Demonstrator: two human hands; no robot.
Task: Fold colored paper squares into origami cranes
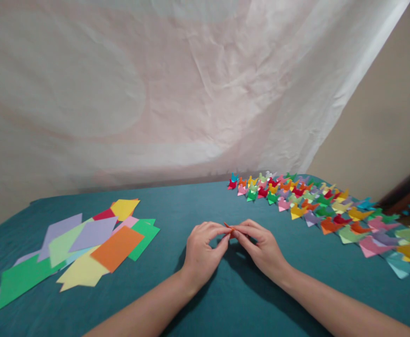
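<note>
A small piece of folded orange paper [230, 229] is pinched between my two hands, above the middle of the table. My left hand [205, 250] grips its left side with thumb and index finger. From the other side, my right hand [261, 245] holds it the same way, the fingertips of both hands almost meeting. Only a thin pointed edge shows above the fingers; most of the paper is hidden, so its full folded shape cannot be made out.
On the left lies a loose spread of coloured paper sheets [116, 249]. Rows of folded paper birds [298, 212] stand along the right side. Everything rests on a teal cloth-covered table [176, 201]. A pale hanging sheet [190, 93] closes off the back.
</note>
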